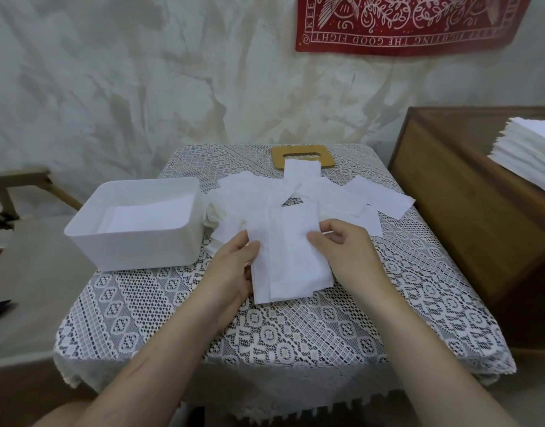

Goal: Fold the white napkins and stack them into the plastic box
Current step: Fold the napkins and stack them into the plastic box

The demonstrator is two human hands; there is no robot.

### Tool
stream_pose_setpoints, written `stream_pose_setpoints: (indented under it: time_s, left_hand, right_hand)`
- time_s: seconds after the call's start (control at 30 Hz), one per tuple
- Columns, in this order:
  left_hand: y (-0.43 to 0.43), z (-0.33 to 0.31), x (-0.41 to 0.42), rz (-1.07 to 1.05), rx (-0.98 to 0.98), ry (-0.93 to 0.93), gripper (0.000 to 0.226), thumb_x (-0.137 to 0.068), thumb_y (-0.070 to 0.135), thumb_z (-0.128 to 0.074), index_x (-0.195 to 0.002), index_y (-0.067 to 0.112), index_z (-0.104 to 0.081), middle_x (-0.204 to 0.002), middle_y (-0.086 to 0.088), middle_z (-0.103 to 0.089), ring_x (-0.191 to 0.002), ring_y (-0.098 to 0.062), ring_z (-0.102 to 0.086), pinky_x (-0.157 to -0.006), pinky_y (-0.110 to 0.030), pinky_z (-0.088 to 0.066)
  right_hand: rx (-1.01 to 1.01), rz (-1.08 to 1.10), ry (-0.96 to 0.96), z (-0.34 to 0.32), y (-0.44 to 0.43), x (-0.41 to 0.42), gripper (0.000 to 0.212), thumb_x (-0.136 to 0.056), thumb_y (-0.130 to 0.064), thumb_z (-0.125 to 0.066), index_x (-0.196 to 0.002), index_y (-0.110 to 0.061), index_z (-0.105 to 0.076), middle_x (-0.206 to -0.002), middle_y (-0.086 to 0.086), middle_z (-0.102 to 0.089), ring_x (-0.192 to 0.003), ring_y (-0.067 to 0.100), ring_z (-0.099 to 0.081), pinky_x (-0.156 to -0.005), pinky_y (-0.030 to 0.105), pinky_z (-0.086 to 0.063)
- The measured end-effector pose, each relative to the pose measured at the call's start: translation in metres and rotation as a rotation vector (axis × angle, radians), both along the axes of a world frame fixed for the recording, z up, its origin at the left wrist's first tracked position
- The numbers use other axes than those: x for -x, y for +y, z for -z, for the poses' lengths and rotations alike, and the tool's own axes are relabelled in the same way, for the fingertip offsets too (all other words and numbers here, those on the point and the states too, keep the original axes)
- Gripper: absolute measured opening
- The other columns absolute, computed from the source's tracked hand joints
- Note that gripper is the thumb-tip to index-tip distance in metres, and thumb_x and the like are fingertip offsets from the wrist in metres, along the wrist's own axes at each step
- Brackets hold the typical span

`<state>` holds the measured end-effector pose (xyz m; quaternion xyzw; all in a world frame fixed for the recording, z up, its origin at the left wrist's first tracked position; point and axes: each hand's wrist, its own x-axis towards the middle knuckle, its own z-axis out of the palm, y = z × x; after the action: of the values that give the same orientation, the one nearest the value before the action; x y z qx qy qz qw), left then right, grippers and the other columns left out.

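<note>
Left grip (234, 266) and right grip (342, 251) each pinch a side edge of the napkin (289, 260), over the worktop (295, 328) beside the box (132, 248). Layers look offset: square your edges before creasing, then press flat

head-worn view, facing forward and down, close over table (135, 306)
</note>
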<state>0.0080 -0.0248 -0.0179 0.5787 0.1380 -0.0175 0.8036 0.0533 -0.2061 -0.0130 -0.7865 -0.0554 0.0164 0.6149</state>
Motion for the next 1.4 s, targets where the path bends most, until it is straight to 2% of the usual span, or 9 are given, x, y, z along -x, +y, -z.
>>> stream_pose_setpoints:
  time_s: [0.2,0.33,0.43,0.53,0.6,0.73,0.93,1.2,1.4]
  left_hand:
    - [0.0,-0.001,-0.001,-0.011,0.03,-0.001,0.032,-0.108,0.006,-0.042,-0.12,0.019,-0.069,-0.116,0.0,-0.078,-0.105,-0.015,-0.074,-0.088,-0.034,-0.056]
    - [0.001,0.0,0.0,0.002,0.021,-0.002,0.032,-0.109,0.007,-0.041,-0.119,0.019,-0.069,-0.116,0.001,-0.078,-0.104,-0.013,-0.075,-0.082,-0.031,-0.058]
    - [0.0,-0.001,0.0,-0.002,0.026,-0.006,0.032,-0.109,0.006,-0.041,-0.117,0.019,-0.069,-0.114,0.001,-0.079,-0.103,-0.013,-0.075,-0.078,-0.028,-0.061]
    - [0.0,-0.001,0.0,-0.001,0.023,-0.011,0.033,-0.109,0.006,-0.04,-0.116,0.02,-0.07,-0.114,0.001,-0.079,-0.103,-0.014,-0.075,-0.08,-0.031,-0.059]
    - [0.0,-0.001,0.0,-0.002,0.014,-0.01,0.033,-0.109,0.007,-0.041,-0.118,0.02,-0.07,-0.113,0.001,-0.079,-0.102,-0.014,-0.075,-0.082,-0.033,-0.058]
    - [0.0,-0.003,0.001,0.021,0.016,-0.018,0.03,-0.109,0.01,-0.045,-0.125,0.019,-0.068,-0.118,-0.001,-0.078,-0.108,-0.017,-0.074,-0.086,-0.036,-0.058]
    - [-0.001,-0.004,0.002,0.009,0.026,-0.013,0.028,-0.108,0.016,-0.047,-0.121,0.022,-0.071,-0.119,-0.002,-0.077,-0.112,-0.024,-0.071,-0.101,-0.048,-0.055]
    - [-0.002,-0.001,0.001,-0.029,0.105,-0.031,0.031,-0.108,0.023,-0.046,-0.124,0.016,-0.071,-0.124,-0.006,-0.075,-0.122,-0.027,-0.067,-0.102,-0.051,-0.055]
    - [-0.001,-0.002,0.003,-0.014,0.103,-0.024,0.031,-0.107,0.033,-0.051,-0.126,0.016,-0.067,-0.119,-0.005,-0.077,-0.107,-0.019,-0.075,-0.085,-0.039,-0.06]
  right_hand:
    - [-0.098,-0.052,0.051,-0.001,0.002,0.003,0.01,-0.096,-0.015,-0.066,-0.095,-0.008,-0.073,-0.092,0.01,-0.078,-0.084,0.026,-0.072,-0.078,0.037,-0.052]
    - [0.114,0.039,0.037,0.003,0.0,-0.003,0.034,-0.078,-0.049,-0.067,-0.089,-0.017,-0.074,-0.085,-0.001,-0.077,-0.088,0.029,-0.072,-0.088,0.049,-0.057]
    - [0.199,0.073,0.009,0.006,-0.002,-0.005,0.022,-0.085,-0.042,-0.068,-0.094,-0.023,-0.075,-0.088,-0.005,-0.077,-0.088,0.02,-0.072,-0.088,0.048,-0.056]
    - [0.113,0.042,0.008,0.005,0.0,-0.005,0.027,-0.083,-0.043,-0.065,-0.099,-0.024,-0.075,-0.091,-0.005,-0.078,-0.092,0.021,-0.073,-0.09,0.05,-0.056]
    - [0.026,0.01,-0.006,0.004,0.001,-0.003,0.013,-0.092,-0.03,-0.068,-0.097,-0.021,-0.075,-0.09,-0.002,-0.078,-0.094,0.025,-0.073,-0.09,0.05,-0.056]
    - [-0.106,-0.038,0.004,-0.002,0.002,0.002,0.011,-0.098,-0.014,-0.065,-0.094,-0.015,-0.074,-0.089,0.005,-0.079,-0.09,0.03,-0.074,-0.08,0.041,-0.055]
    - [-0.132,-0.038,0.052,-0.001,0.009,0.006,0.01,-0.098,-0.013,-0.064,-0.095,-0.011,-0.074,-0.089,0.007,-0.078,-0.078,0.016,-0.07,-0.072,0.032,-0.05]
    - [-0.103,-0.013,0.044,0.002,0.017,0.007,0.01,-0.097,-0.017,-0.065,-0.093,-0.017,-0.075,-0.089,0.002,-0.078,-0.091,0.029,-0.073,-0.086,0.05,-0.057]
    - [-0.042,-0.013,0.02,0.004,0.018,0.006,0.008,-0.096,-0.022,-0.067,-0.094,-0.022,-0.074,-0.088,0.002,-0.078,-0.092,0.032,-0.073,-0.089,0.056,-0.056]
